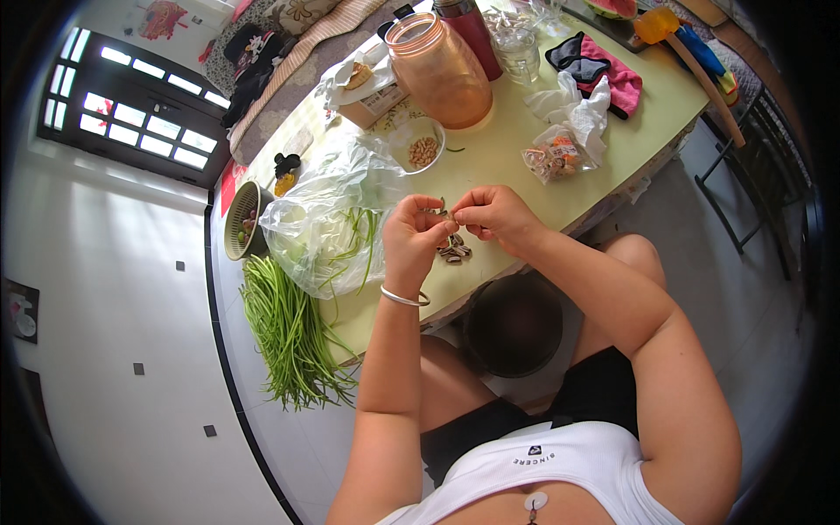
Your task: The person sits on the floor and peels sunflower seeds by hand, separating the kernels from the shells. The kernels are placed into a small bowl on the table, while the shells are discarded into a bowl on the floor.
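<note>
My left hand, with a silver bangle at its wrist, and my right hand meet above the front edge of the pale yellow table. Thumbs and fingers of both are pinched together, fingertips nearly touching. Between them is something small, too hidden to name. Just below lies a little pile of dark, striped, seed-like pieces. Beyond my left hand a white bowl holds light brown beans or nuts. A clear plastic bag with green stalks inside is left of my left hand.
A bundle of long green stalks hangs over the table's left edge, by a basket. Farther back stand an orange-tinted jar, a red flask and a glass. A snack packet lies right. A dark bin stands below.
</note>
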The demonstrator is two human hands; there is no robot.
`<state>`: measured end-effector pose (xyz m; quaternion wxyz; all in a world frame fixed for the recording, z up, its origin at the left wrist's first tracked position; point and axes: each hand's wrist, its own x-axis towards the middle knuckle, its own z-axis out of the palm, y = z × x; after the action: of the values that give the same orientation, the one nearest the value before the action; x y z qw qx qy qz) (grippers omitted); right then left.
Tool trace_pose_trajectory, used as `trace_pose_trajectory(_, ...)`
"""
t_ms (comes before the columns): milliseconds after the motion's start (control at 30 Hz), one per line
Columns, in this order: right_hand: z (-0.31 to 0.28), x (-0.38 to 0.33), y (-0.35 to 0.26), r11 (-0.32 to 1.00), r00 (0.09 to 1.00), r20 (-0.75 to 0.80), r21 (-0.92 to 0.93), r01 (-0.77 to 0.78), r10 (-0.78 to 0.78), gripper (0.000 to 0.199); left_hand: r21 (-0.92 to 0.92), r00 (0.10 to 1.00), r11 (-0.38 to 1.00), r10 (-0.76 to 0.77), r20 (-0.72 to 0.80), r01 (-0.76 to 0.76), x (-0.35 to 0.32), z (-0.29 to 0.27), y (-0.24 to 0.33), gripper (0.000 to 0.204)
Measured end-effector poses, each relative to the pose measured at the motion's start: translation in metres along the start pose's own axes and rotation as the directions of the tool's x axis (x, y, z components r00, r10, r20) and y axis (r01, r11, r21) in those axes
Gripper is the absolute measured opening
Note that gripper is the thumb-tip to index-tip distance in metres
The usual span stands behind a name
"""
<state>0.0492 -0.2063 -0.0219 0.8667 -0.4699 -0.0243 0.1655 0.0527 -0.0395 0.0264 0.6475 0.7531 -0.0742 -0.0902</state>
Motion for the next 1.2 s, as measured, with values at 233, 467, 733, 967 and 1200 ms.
trace_pose_trajectory(233,-0.004,0.002,0.000,0.999,0.998,0.044,-0.006,-0.052,0.052,0.005,-0.142,0.989,0.985,-0.077,0.123,0.095,-0.003,-0.002,0.007,0.019)
trace_pose_trajectory(467,0.005,-0.004,0.001,0.973,0.987,-0.107,-0.210,0.094,-0.119,0.009,0.277,0.968,0.931,0.249,-0.010,-0.237,-0.009,0.012,0.000,0.013)
trace_pose_trajectory(733,-0.004,0.002,-0.010,0.995,0.980,-0.196,0.083,0.051,-0.034,0.007,0.536,0.826,0.758,0.534,-0.183,-0.371,0.042,-0.013,0.039,0.011)
trace_pose_trajectory(967,-0.009,0.002,-0.018,0.963,0.998,-0.062,0.271,0.003,0.014,0.013,0.795,0.811,0.492,0.585,0.000,-0.355,0.054,-0.019,0.034,0.009)
trace_pose_trajectory(1200,-0.007,0.002,-0.017,0.978,0.995,-0.095,0.207,-0.004,0.025,0.008,0.917,0.842,0.260,0.524,0.129,-0.302,0.033,0.004,-0.026,0.007)
